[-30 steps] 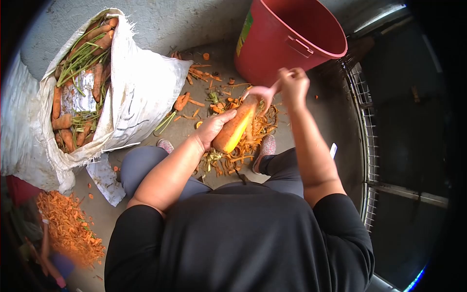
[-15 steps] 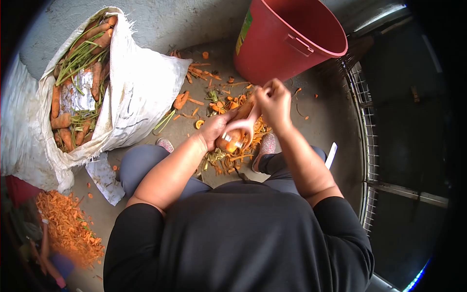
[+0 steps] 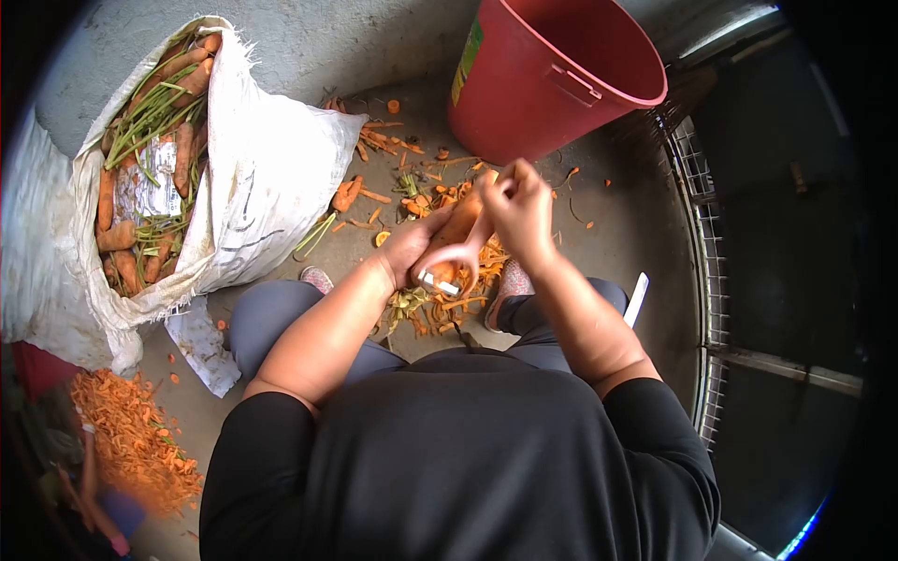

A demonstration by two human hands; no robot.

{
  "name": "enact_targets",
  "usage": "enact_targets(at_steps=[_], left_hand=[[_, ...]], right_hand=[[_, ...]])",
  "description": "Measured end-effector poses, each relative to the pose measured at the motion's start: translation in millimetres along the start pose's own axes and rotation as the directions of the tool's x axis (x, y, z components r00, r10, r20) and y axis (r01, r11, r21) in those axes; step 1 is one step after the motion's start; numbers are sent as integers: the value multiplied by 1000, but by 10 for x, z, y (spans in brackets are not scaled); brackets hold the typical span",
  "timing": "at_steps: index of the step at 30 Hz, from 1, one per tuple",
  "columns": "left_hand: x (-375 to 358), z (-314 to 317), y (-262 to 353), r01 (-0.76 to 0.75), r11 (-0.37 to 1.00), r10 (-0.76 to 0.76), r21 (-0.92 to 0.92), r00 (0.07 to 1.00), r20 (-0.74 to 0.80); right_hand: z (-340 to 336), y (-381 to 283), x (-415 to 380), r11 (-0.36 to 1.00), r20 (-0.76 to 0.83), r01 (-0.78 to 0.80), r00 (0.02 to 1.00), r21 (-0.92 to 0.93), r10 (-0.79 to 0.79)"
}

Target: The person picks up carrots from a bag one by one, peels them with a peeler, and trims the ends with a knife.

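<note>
My left hand is wrapped round a carrot, which points up and away from me. In my right hand is the handle of a pinkish peeler. The peeler's metal blade lies against the near end of the carrot, close to my left fingers. Below both hands, orange peelings and green carrot tops are scattered on the floor between my shoes.
A white sack holding carrots stands at the left. The red bucket is beyond my hands. At the lower left, a co-worker's arm is beside a heap of peelings. Metal grating runs along the right.
My right hand has shifted slightly down and left with the peeler. The peeler's head sits a little nearer the carrot's near end, and more of the carrot's far end shows.
</note>
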State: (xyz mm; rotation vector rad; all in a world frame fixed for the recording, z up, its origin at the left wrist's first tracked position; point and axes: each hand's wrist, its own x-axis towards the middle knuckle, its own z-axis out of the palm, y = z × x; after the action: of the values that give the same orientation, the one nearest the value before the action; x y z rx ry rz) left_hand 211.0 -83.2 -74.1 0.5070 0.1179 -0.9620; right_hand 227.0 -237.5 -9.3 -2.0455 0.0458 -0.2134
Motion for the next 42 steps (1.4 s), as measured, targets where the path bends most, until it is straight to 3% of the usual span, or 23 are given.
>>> enact_targets(at_steps=[1,2,4,5,7,9,10,13,14,17,19,21,25,28,29,30,32,33,35,37,40,41,42], left_hand=[[-19,-11,6,-16,993,19,117,999,-31],[-67,67,-17,-20,1000,20,2,997,-78],[-82,80,-38,-83,989,88,123,995,-35],[-92,83,-26,-121,975,126,185,992,-11],[-143,212,51,-295,865,320,406,947,7],[-130,227,99,-483,557,529,676,833,160],[-97,166,150,-480,277,596,832,765,243],[-92,164,176,-308,-249,722,918,572,388],[-61,158,171,-297,-294,742,908,529,413],[39,157,103,-514,415,721,751,689,74],[56,74,73,-434,734,576,523,805,-141],[31,3,89,-267,933,330,241,901,-281],[48,111,71,-126,985,99,-118,972,-212],[65,-105,11,-52,997,52,-50,998,16],[46,-115,-10,-40,999,41,-16,999,34],[-65,48,26,-23,976,65,217,980,-191],[-16,-36,-43,20,998,-7,61,979,-202],[-52,-29,-16,64,997,-57,38,983,-177],[-107,41,32,52,994,-35,98,984,-174],[-92,27,35,46,996,-34,70,987,-160],[37,-83,14,-25,999,20,-45,994,-111],[52,-66,12,-13,999,7,-50,993,-120],[61,-35,7,2,998,-9,-55,992,-128]], right_hand=[[-29,134,193,996,-56,17,998,-85,-21],[-92,311,426,998,-181,-55,982,-25,50],[-418,757,978,981,-444,-192,878,14,178],[-665,715,1057,928,-544,-267,834,-261,87],[-1039,1143,1294,878,-700,-368,712,-305,56],[-1170,1152,1261,931,-738,-306,672,-199,63],[-1138,1084,1194,960,-723,-234,688,-152,53],[-987,879,934,976,-647,-202,755,-80,103],[-975,1027,940,989,-628,-142,773,-29,92],[-795,985,830,935,-488,-128,825,331,285],[-612,817,718,861,-329,-157,879,484,346],[-390,533,529,815,-180,-212,917,539,357],[-23,-43,71,776,170,-302,953,554,250],[137,-73,46,981,3,-38,999,192,38],[118,40,163,996,-16,-48,999,69,49],[106,231,357,992,-95,-70,992,106,80],[-191,818,946,961,-327,-232,906,151,270],[-433,1016,1139,974,-490,-223,854,-41,175],[-791,1070,1245,883,-613,-390,774,-261,160],[-808,900,1186,956,-599,-248,793,-158,107],[-387,273,561,988,-334,-20,940,155,71],[-214,41,274,967,-179,-32,981,252,79],[-57,105,76,996,-122,52,992,71,-43]])
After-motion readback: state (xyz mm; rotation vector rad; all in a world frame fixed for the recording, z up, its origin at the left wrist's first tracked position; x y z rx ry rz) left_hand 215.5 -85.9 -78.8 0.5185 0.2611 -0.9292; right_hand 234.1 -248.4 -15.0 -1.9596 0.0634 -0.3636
